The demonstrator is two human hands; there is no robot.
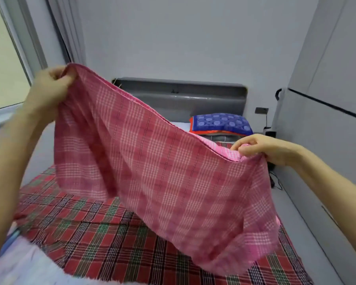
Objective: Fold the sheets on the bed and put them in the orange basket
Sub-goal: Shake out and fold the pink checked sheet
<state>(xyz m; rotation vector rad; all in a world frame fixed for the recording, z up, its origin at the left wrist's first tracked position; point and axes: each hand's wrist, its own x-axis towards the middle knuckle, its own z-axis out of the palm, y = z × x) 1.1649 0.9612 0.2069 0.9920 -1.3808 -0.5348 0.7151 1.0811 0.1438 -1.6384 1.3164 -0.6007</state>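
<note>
A pink checked sheet (162, 171) is held up in the air above the bed (179, 125), stretched between the two hands. Its upper left corner is gripped in the left hand (49, 87), whose fingers are curled tightly round a bunch of cloth, high and near the window (2, 58). The other top corner is pinched in the right hand (261, 149), lower down and out to the right, with the fingers bent over the hem. Two layers can be made out along the top edge, a paler pink face showing behind the front one, so the sheet is judged to be doubled once already. It sags between the grips and hangs down; its lower edge appears to touch a red tartan sheet (90, 233) that lies spread flat on the bed.

The step in hand is taken to be the folding of the first sheet, mid-way: one fold made, more needed. For the next move, the top edge needs to be pulled level and taut, the corners brought together so that the edges meet, and the slack shaken out before the cloth is halved again. The tartan sheet is not yet folded. The orange basket is not seen from the head view, so its place cannot be told. A blue patterned pillow (220, 123) lies by the grey headboard (179, 95), and a pale cloth (19, 262) is seen at the near left corner.
</note>
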